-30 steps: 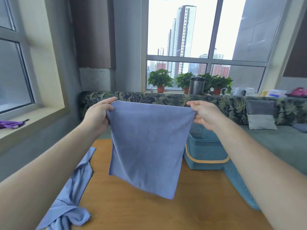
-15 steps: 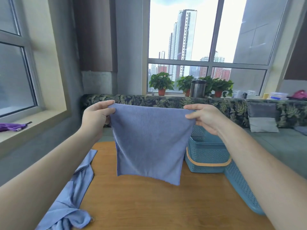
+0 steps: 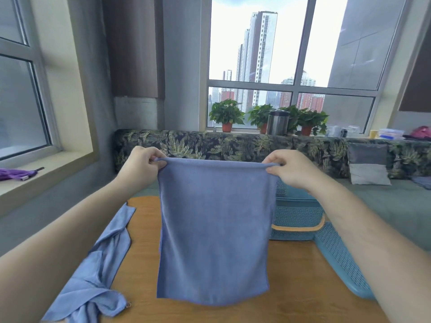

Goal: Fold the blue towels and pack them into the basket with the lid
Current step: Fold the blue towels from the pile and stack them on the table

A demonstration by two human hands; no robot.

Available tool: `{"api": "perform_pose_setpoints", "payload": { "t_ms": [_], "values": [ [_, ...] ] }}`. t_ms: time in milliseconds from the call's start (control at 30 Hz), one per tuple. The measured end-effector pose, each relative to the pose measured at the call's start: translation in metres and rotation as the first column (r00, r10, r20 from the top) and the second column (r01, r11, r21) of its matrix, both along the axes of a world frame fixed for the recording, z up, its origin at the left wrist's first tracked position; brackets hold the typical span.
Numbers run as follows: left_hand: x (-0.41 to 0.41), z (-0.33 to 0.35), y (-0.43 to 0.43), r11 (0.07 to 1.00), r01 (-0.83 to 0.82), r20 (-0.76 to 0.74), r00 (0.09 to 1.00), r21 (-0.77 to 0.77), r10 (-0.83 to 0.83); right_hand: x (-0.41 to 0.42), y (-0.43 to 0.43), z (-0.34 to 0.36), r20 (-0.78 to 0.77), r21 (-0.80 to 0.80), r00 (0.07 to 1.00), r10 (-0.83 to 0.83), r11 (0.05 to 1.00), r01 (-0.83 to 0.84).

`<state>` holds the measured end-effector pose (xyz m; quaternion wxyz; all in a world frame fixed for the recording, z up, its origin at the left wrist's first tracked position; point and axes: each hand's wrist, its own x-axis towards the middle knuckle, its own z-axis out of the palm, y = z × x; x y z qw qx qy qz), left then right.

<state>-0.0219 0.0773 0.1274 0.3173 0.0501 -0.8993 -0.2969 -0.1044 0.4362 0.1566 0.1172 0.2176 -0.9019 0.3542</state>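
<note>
A blue towel (image 3: 214, 231) hangs flat in the air in front of me, above the wooden table (image 3: 291, 299). My left hand (image 3: 137, 169) pinches its top left corner and my right hand (image 3: 291, 169) pinches its top right corner. The towel's lower edge hangs just over the tabletop. A teal basket (image 3: 296, 217) with an orange band stands behind the towel at the right, partly hidden by it. The basket's teal lid (image 3: 338, 255) lies beside it on the table, under my right forearm. A second blue towel (image 3: 100, 271) lies crumpled along the table's left edge.
A sofa with leaf-patterned back (image 3: 233, 145) and a grey cushion (image 3: 368, 166) runs behind the table. Potted plants (image 3: 226, 115) and a steel canister (image 3: 277, 122) stand on the window sill. A purple item (image 3: 14, 174) lies on the left sill.
Both hands have come slightly closer together and the towel now hangs straight and longer, its bottom edge level rather than slanting to the right.
</note>
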Motion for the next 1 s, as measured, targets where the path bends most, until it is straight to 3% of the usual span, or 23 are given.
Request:
{"api": "perform_pose_setpoints", "payload": {
  "t_ms": [100,233,400,567,733,867,1000],
  "values": [
    [-0.02,-0.02,-0.001,0.999,-0.049,0.096,0.994,0.024,0.046,-0.02,-0.01,-0.031,0.086,-0.016,0.996,-0.038,0.999,0.039],
    [-0.041,-0.034,-0.004,0.978,-0.021,0.16,0.987,0.208,-0.012,-0.05,-0.023,-0.058,0.156,-0.167,0.986,-0.059,0.982,0.085],
    [-0.048,-0.025,-0.007,0.934,0.032,0.038,0.998,0.356,-0.049,-0.063,-0.023,-0.058,0.021,-0.271,1.0,-0.017,0.962,0.022],
    [-0.022,-0.046,-0.005,0.95,0.044,0.027,0.998,0.309,-0.055,-0.037,-0.007,-0.072,-0.028,-0.144,1.0,0.01,0.989,-0.014],
    [0.02,-0.16,0.001,0.927,0.03,0.194,0.975,0.373,-0.109,0.003,0.013,-0.167,0.081,0.08,0.995,0.05,0.995,-0.056],
    [0.048,-0.237,0.02,0.911,-0.006,0.33,0.933,0.411,-0.143,0.026,0.024,-0.257,0.202,0.135,0.978,0.053,0.988,-0.081],
    [0.059,-0.264,0.021,0.934,0.002,0.392,0.907,0.358,-0.153,0.035,0.033,-0.294,0.23,0.1,0.967,0.108,0.986,-0.133]
  ]
}}
